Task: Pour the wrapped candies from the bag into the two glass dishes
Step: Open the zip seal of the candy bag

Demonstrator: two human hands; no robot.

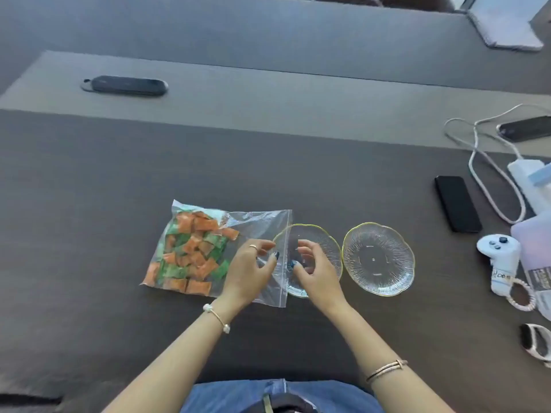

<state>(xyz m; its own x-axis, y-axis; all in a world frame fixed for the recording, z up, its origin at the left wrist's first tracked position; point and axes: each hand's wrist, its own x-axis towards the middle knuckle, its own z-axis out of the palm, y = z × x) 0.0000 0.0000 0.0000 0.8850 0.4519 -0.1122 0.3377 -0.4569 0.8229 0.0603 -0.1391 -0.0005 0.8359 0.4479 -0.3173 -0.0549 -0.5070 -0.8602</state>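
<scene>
The bag is lying flat on the table, candies bunched at its far-left end, its zip end draping over the near dish so the mouth is facing where it must empty. The left hand is pinching the plastic near the zip; the right hand is hovering with fingers curled and loosely spread, seemingly about to pull the seal apart. The second dish is sitting empty just beside.

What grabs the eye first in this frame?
The clear bag of orange and green wrapped candies lying flat at centre-left of the dark table, its mouth end overlapping the nearer glass dish. Both hands work at that mouth: left hand on the plastic, right hand over the dish. A second, empty glass dish sits just right.
</scene>
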